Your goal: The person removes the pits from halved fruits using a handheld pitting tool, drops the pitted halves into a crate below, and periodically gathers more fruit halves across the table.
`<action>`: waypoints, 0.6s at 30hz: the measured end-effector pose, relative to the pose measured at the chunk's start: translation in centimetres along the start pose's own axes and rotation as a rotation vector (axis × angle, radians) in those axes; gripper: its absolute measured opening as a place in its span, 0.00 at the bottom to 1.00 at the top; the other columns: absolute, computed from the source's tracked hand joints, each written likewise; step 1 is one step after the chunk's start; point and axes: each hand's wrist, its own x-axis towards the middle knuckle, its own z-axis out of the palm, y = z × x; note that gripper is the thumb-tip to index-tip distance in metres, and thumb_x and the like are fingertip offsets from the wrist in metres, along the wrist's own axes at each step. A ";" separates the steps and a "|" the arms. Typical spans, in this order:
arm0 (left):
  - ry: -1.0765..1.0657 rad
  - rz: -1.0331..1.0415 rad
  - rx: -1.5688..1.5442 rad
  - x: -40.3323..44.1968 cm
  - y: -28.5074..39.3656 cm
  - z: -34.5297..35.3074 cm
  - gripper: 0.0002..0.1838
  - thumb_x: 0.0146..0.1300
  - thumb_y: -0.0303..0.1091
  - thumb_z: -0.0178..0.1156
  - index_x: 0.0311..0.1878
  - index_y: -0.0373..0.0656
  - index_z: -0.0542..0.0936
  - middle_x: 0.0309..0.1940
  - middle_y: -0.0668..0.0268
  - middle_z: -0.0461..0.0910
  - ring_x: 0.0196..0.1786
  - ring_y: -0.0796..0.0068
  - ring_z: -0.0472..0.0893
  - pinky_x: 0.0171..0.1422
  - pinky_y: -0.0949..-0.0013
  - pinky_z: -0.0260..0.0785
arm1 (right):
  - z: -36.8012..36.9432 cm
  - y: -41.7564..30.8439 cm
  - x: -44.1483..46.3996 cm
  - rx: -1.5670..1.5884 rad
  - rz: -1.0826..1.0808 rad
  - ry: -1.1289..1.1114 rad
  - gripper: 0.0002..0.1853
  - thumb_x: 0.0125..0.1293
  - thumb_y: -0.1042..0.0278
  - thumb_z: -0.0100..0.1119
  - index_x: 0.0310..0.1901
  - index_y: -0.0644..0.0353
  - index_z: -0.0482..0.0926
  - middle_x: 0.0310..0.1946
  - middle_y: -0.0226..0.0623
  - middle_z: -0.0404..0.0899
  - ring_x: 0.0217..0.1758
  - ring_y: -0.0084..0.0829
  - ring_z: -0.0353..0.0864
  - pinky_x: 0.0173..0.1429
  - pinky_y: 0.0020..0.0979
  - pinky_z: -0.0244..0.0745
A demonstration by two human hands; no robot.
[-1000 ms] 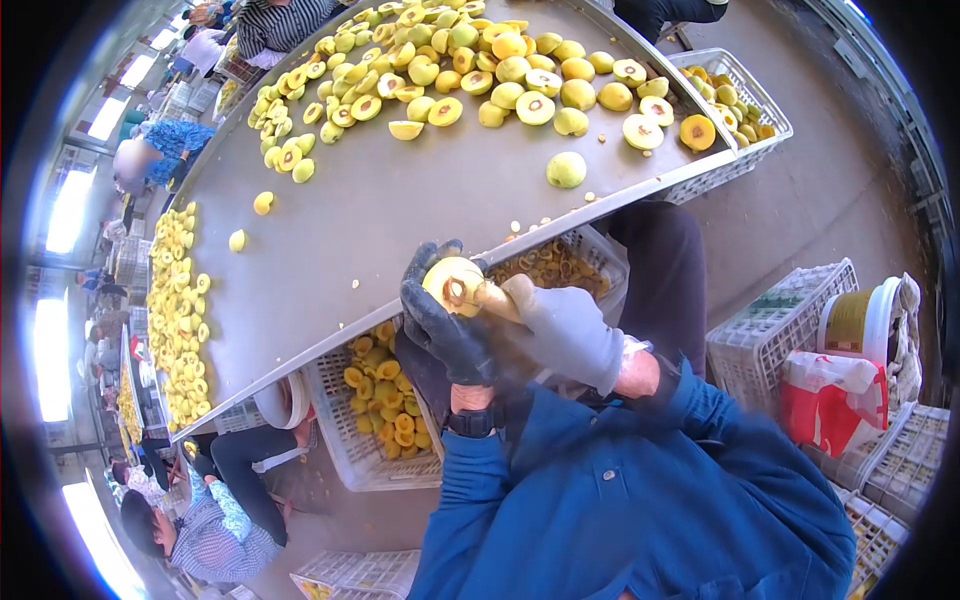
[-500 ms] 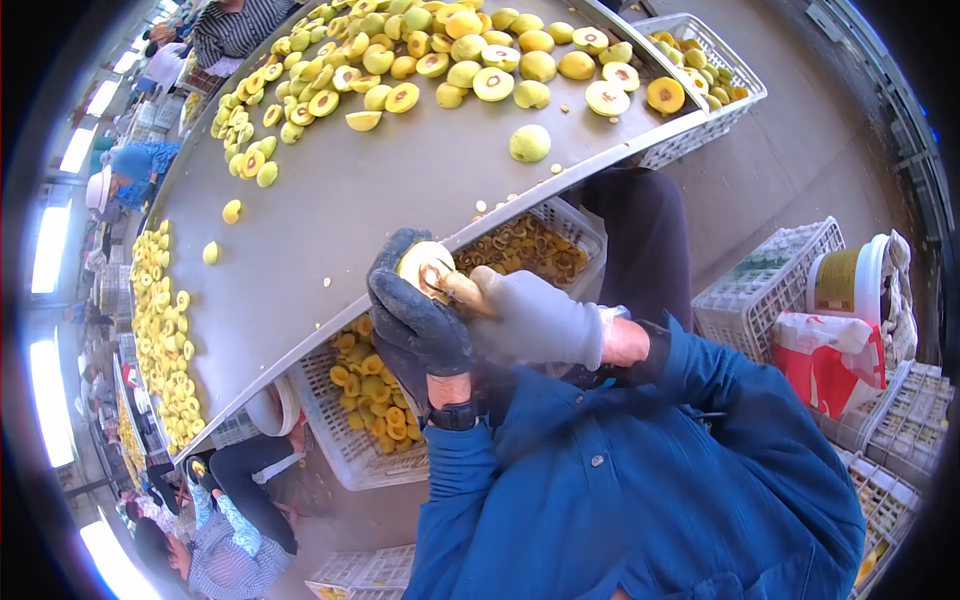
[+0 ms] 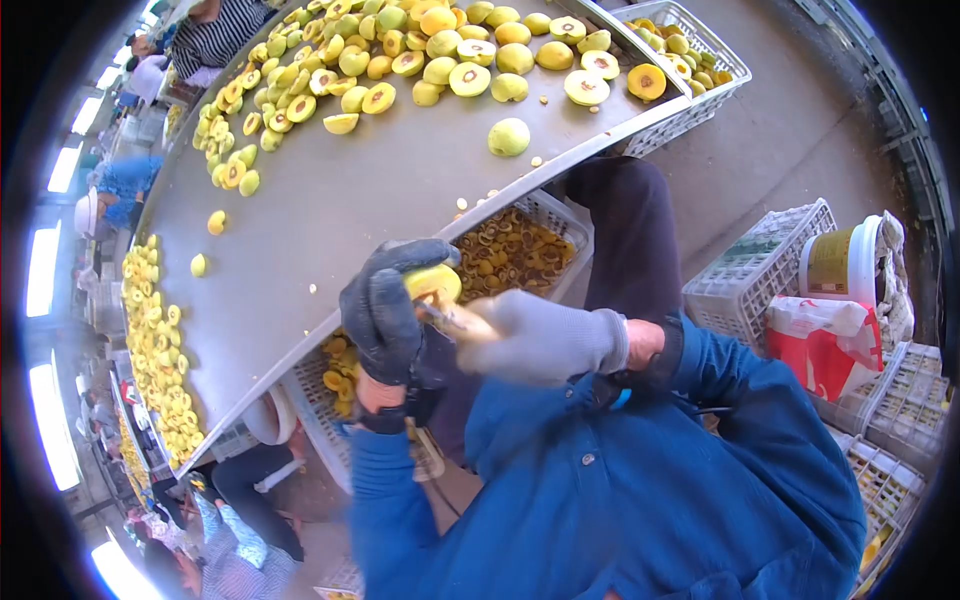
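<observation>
My left hand (image 3: 382, 308), in a dark glove, is closed around a halved yellow fruit (image 3: 435, 282) that looks like a peach, its cut side turned toward my right hand. In a grey glove, my right hand (image 3: 550, 338) grips a pitting knife (image 3: 466, 322) with a pale wooden handle. Its metal end meets the cut face near the middle; the tip's exact shape is hidden. Both hands are just off the near edge of the metal table (image 3: 300, 225). Below them, a crate (image 3: 580, 228) holds brown-yellow pit scraps.
Fruit halves (image 3: 440, 70) are heaped across the table's far side, and hollowed halves (image 3: 160, 370) lie along its left end. Crates (image 3: 745, 270), a white bucket (image 3: 838, 262) and a red-white bag (image 3: 820, 345) stand at right. Co-workers (image 3: 240, 540) sit at left.
Both hands have shifted slightly left with the fruit half and the knife. The fruit has tilted, showing more of its yellow skin. The whole view has shifted a little.
</observation>
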 end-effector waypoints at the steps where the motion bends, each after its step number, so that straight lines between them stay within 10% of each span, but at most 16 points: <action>1: 0.130 -0.071 -0.073 -0.3 0.5 0.9 0.26 0.77 0.47 0.39 0.41 0.34 0.79 0.34 0.53 0.83 0.35 0.63 0.83 0.43 0.63 0.77 | 0.1 -1.4 -0.5 0.061 0.150 -0.091 0.14 0.65 0.63 0.60 0.46 0.64 0.77 0.24 0.33 0.80 0.29 0.26 0.81 0.35 0.30 0.74; 4: 0.288 -0.172 -0.207 -1.3 0.1 2.6 0.30 0.77 0.53 0.37 0.41 0.34 0.77 0.33 0.51 0.83 0.33 0.64 0.83 0.42 0.63 0.77 | 0.7 0.7 0.9 -0.176 -0.368 0.043 0.14 0.65 0.63 0.58 0.44 0.67 0.79 0.26 0.33 0.79 0.31 0.27 0.79 0.38 0.32 0.74; 8: -0.019 0.024 -0.247 -1.3 -0.6 1.5 0.28 0.75 0.57 0.40 0.40 0.37 0.72 0.29 0.51 0.78 0.27 0.61 0.79 0.33 0.61 0.76 | -1.1 -0.1 -0.4 -0.258 -0.145 -0.137 0.15 0.62 0.63 0.60 0.43 0.67 0.79 0.26 0.36 0.80 0.31 0.25 0.78 0.37 0.35 0.74; 13: 0.413 -0.191 -0.521 -2.0 -3.1 3.6 0.24 0.75 0.56 0.45 0.51 0.41 0.70 0.42 0.57 0.77 0.41 0.62 0.79 0.46 0.60 0.77 | -0.7 1.5 2.8 -0.603 -0.414 0.218 0.14 0.64 0.58 0.59 0.36 0.62 0.76 0.24 0.55 0.78 0.29 0.54 0.80 0.36 0.45 0.74; 18: 0.485 -0.319 -0.592 -3.9 -5.7 3.5 0.28 0.76 0.58 0.40 0.54 0.41 0.72 0.43 0.58 0.78 0.43 0.63 0.79 0.51 0.61 0.76 | -0.6 3.8 5.1 -0.824 -0.426 0.337 0.14 0.64 0.56 0.60 0.39 0.60 0.74 0.22 0.50 0.78 0.28 0.54 0.80 0.33 0.49 0.74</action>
